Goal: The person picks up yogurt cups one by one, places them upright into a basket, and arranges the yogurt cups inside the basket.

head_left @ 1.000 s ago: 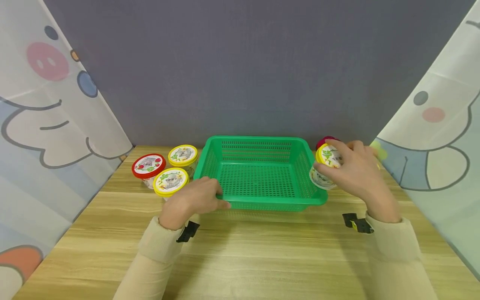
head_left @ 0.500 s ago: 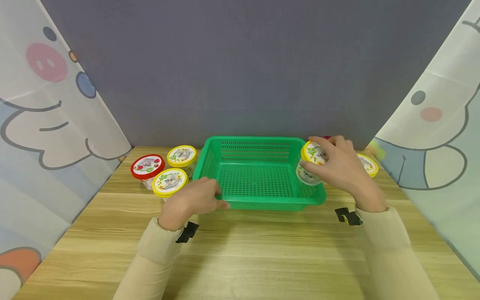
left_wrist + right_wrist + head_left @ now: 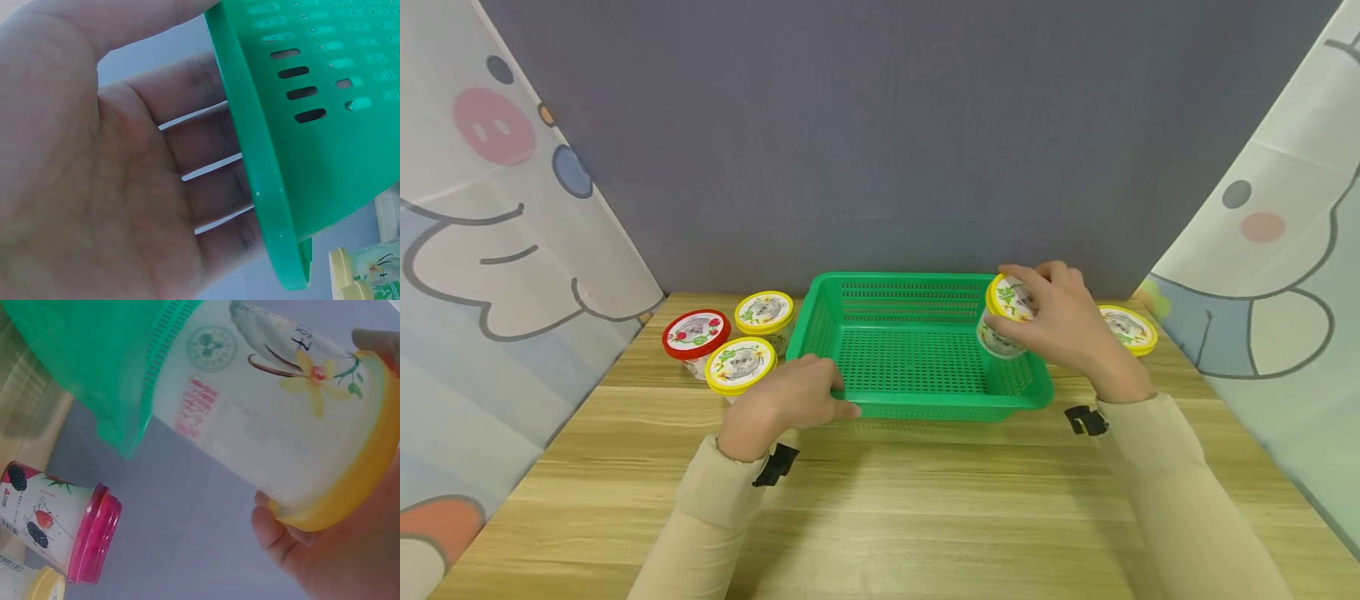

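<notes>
A green perforated plastic basket (image 3: 917, 358) stands on the table in the head view. My left hand (image 3: 793, 404) grips its near left corner; in the left wrist view the fingers (image 3: 194, 144) pass behind the rim. My right hand (image 3: 1060, 317) holds a yellow-lidded cup (image 3: 1000, 340) by its lid, upright over the basket's right end. A vanilla flower print shows on the cup's white side (image 3: 250, 425) in the right wrist view, with the thumb and fingertips on opposite sides of the yellow lid (image 3: 350, 487).
Left of the basket stand a red-lidded cup (image 3: 696, 333) and two yellow-lidded cups, one in front (image 3: 741, 365) and one behind (image 3: 765, 312). Another yellow-lidded cup (image 3: 1127, 329) stands on the right, near a pink-lidded cup (image 3: 62, 522). A grey panel (image 3: 880, 150) closes off the back.
My right hand has carried the yellow-lidded cup leftward, from beside the basket's right rim to over its right end. The left hand and the basket have not moved.
</notes>
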Demonstrator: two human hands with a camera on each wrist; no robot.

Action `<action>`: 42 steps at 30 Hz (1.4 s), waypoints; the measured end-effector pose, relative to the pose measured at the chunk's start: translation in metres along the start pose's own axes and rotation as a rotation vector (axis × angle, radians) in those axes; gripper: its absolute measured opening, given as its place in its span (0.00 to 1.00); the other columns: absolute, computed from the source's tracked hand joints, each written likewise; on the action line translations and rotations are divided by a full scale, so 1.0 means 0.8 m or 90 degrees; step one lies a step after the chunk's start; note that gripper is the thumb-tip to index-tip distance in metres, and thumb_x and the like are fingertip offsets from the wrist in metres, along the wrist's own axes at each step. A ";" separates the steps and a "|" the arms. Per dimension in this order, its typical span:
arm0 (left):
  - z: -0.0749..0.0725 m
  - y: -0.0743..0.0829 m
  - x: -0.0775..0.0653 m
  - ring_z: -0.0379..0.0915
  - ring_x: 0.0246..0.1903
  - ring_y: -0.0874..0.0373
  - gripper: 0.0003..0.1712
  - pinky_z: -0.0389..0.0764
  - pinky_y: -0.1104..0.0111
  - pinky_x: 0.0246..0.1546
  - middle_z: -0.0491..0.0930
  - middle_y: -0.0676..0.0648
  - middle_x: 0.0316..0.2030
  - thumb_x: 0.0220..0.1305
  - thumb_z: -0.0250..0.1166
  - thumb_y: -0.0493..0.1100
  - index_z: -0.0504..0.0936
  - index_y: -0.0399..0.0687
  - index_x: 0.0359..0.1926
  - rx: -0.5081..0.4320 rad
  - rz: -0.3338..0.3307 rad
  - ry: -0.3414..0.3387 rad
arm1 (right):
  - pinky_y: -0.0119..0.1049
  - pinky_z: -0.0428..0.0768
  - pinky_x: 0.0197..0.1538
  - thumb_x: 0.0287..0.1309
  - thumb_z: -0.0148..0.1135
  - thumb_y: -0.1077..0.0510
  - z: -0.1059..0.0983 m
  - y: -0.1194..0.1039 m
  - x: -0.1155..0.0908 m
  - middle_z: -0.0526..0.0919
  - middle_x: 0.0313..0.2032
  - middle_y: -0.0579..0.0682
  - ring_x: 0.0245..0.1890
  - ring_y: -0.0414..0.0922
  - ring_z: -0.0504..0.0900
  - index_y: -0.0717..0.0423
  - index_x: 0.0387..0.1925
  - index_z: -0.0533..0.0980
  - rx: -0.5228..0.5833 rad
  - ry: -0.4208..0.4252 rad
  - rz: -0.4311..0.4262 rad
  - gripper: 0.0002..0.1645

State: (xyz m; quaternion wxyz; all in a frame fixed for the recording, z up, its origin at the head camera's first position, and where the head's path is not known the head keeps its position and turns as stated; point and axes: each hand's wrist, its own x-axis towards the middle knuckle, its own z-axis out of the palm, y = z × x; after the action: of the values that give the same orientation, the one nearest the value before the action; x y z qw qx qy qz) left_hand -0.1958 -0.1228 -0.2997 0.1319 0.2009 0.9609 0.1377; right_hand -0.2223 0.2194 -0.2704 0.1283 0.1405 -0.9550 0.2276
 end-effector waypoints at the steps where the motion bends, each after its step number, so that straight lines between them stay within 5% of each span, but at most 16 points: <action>1: 0.000 0.000 0.000 0.65 0.25 0.60 0.18 0.69 0.66 0.28 0.67 0.55 0.19 0.64 0.72 0.54 0.84 0.48 0.24 0.000 0.000 0.000 | 0.54 0.67 0.48 0.60 0.64 0.31 0.001 0.000 0.002 0.66 0.57 0.62 0.55 0.61 0.62 0.45 0.73 0.67 -0.001 0.000 -0.002 0.46; 20: -0.001 -0.001 -0.001 0.73 0.29 0.59 0.14 0.75 0.63 0.33 0.79 0.56 0.26 0.64 0.72 0.55 0.87 0.50 0.30 0.000 -0.004 -0.002 | 0.53 0.71 0.47 0.58 0.64 0.34 0.025 0.003 0.042 0.66 0.60 0.65 0.56 0.61 0.64 0.47 0.71 0.69 -0.062 0.014 -0.068 0.43; 42: 0.000 0.000 -0.002 0.64 0.23 0.61 0.20 0.68 0.66 0.27 0.66 0.55 0.18 0.64 0.72 0.54 0.82 0.48 0.21 -0.010 0.004 0.001 | 0.57 0.73 0.48 0.67 0.55 0.32 0.024 0.001 0.067 0.66 0.60 0.65 0.53 0.59 0.68 0.42 0.72 0.66 -0.114 -0.119 -0.101 0.38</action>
State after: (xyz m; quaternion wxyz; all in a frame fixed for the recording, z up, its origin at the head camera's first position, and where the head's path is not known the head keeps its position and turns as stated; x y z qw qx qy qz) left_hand -0.1941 -0.1236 -0.2995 0.1326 0.2026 0.9592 0.1457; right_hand -0.2761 0.2001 -0.2706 0.0682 0.2241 -0.9651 0.1169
